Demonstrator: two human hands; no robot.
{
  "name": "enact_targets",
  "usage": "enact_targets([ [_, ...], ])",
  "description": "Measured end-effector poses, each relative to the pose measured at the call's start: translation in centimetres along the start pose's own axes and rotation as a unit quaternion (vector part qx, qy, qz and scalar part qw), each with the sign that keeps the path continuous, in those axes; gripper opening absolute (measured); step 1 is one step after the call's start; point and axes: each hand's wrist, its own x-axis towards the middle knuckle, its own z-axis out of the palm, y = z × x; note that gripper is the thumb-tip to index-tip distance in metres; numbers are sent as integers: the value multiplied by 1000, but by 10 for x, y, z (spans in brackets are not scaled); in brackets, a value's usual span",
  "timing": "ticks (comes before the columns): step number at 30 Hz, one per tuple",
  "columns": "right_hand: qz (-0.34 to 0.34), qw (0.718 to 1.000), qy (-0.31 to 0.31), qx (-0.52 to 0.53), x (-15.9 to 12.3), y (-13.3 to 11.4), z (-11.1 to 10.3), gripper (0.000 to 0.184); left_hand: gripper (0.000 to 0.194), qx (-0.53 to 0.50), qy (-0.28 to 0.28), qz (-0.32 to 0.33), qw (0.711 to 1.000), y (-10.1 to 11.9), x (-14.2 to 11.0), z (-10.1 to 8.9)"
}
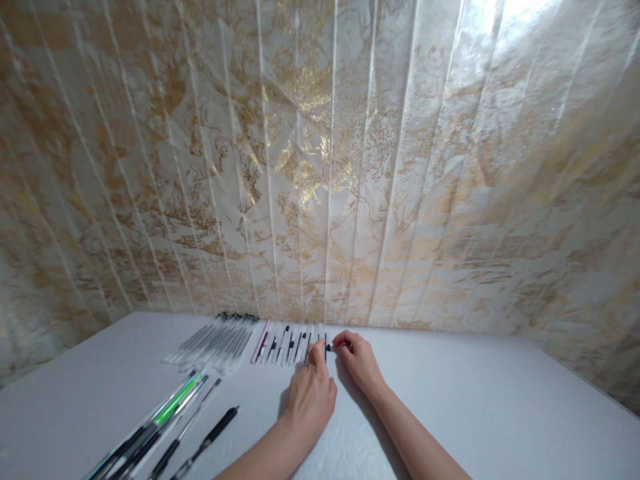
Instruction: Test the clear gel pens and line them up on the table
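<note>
My left hand (311, 389) reaches over the right end of a row of disassembled pen parts (291, 347), its fingers closed and pointing down at the parts. What lies under its fingertips is hidden. Just to the right, my right hand (359, 360) is curled, thumb and finger together beside a small black pen piece (329, 348). Whether those fingertips grip anything is too small to make out. A thin dark refill (326, 340) lies between the two hands. At the row's left end is a pink pen barrel (261, 341).
Left of the row lies a batch of clear pen barrels or refills (215, 343) with dark tips. Nearer, at left, are several pens, one with a bright green barrel (176, 400), and a black pen (217, 427). A gold-patterned curtain (320, 167) hangs behind the white table (475, 393).
</note>
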Motion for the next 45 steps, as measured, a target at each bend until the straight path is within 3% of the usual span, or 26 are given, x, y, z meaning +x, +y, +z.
enact_targets([
  [6, 39, 995, 45, 76, 5, 12, -3, 19, 42, 0, -23, 16, 1000, 16, -3, -16],
  [12, 67, 985, 50, 149, 4, 8, -9, 17, 28, 26, -24, 52, 998, 20, -22, -52],
  [16, 81, 977, 9, 196, -7, -2, -22, 16, 22, 61, -13, 42, 997, -15, -62, -75],
  [21, 101, 965, -52, 236, -35, -12, -34, 14, 23, 131, 4, -44, 990, -91, -110, -92],
  [24, 111, 958, -71, 256, -49, -17, -37, 12, 23, 159, 24, -86, 983, -125, -121, -103],
  [27, 109, 957, -67, 260, -57, -21, -38, 11, 20, 178, 1, -106, 978, -136, -121, -114],
  [30, 108, 957, -61, 260, -59, -22, -38, 10, 18, 213, -35, -118, 969, -132, -115, -121],
  [34, 97, 957, -60, 266, -60, -24, -39, 9, 20, 219, 18, -97, 971, -115, -104, -115],
  [36, 81, 955, -83, 274, -62, -26, -40, 10, 18, 169, 38, -72, 982, -98, -97, -102],
  [41, 76, 935, -141, 316, -72, -31, -38, 32, 25, -48, -37, 15, 998, -32, -75, -55],
  [45, 114, 927, -115, 338, -75, -25, -36, 40, 25, -94, -55, 39, 993, 3, -55, -35],
])
